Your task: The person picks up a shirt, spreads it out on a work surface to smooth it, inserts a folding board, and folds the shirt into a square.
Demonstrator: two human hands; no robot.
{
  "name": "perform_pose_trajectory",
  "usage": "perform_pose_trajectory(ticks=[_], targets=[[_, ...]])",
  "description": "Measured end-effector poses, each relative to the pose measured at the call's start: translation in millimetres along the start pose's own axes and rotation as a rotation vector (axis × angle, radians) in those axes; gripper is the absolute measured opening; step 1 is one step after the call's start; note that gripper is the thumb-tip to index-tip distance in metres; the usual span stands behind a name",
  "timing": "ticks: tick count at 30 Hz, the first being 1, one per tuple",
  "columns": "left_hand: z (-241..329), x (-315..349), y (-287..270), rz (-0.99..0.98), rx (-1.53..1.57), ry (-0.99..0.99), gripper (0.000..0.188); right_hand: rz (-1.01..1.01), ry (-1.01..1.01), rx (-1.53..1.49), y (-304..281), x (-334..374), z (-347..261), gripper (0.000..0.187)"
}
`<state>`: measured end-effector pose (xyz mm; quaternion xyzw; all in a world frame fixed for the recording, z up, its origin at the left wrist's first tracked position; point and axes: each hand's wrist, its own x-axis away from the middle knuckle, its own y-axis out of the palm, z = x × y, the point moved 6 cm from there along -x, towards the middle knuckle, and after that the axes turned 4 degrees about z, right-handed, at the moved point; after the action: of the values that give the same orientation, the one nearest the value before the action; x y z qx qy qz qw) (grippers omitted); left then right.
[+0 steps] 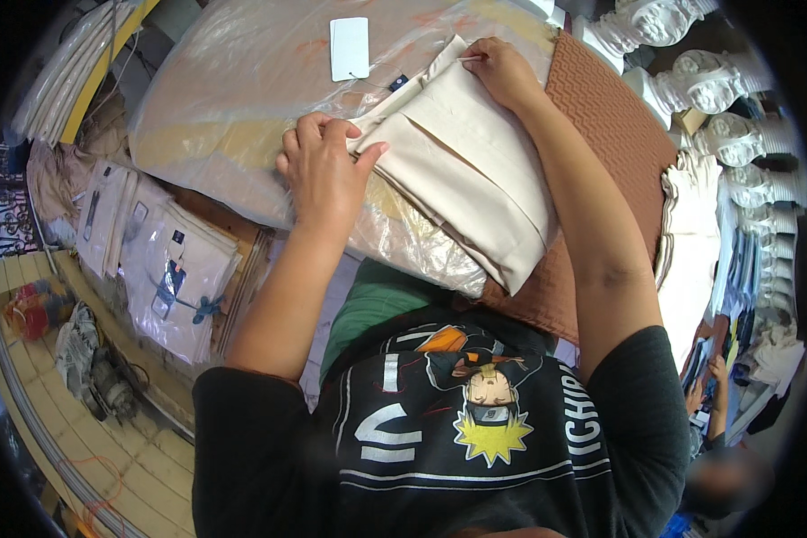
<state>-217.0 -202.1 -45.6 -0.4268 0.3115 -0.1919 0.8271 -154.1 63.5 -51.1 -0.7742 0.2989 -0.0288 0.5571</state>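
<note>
A folded pair of cream trousers (475, 148) lies in front of me, its waistband edge toward the upper left. My left hand (327, 161) has its fingers curled at the near corner of that edge, with the thumb apart on the cloth. At the far corner, my right hand (507, 72) pinches the fabric between thumb and fingers. A blank white hang tag (350, 49) rests beyond the waistband on a thin string, beside a small dark label (399, 82). Under the trousers is a plastic-covered work surface (233, 108).
Brown textured cloth (592, 134) covers the right side of the surface. Bagged folded garments (175, 278) are stacked at the left, above a tiled floor (27, 421). White carved balusters (717, 81) line the right, beside more cream garments (690, 215). Another person's arm (719, 394) shows at lower right.
</note>
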Motion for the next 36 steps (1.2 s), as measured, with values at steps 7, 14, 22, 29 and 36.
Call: perform_pose_trajectory(ticks=[7, 14, 22, 29, 36], targets=[[-7, 0, 5, -0.017, 0.069, -0.001, 0.033, 0.051, 0.008, 0.193, -9, 5, -9, 0.03], [-20, -10, 16, -0.071, 0.072, -0.11, 0.043, -0.092, -0.13, 0.183, 12, 101, -150, 0.06], [-19, -36, 24, -0.342, 0.145, -0.054, 0.045, -0.055, -0.038, 0.258, 43, 123, -155, 0.073], [-30, -59, 53, -0.614, 0.261, 0.024, 0.048, -0.018, -0.04, 0.287, 44, 127, -157, 0.068], [-29, -53, 52, -0.703, 0.635, -0.308, 0.037, 0.082, -0.008, 0.267, 41, 124, -164, 0.056]])
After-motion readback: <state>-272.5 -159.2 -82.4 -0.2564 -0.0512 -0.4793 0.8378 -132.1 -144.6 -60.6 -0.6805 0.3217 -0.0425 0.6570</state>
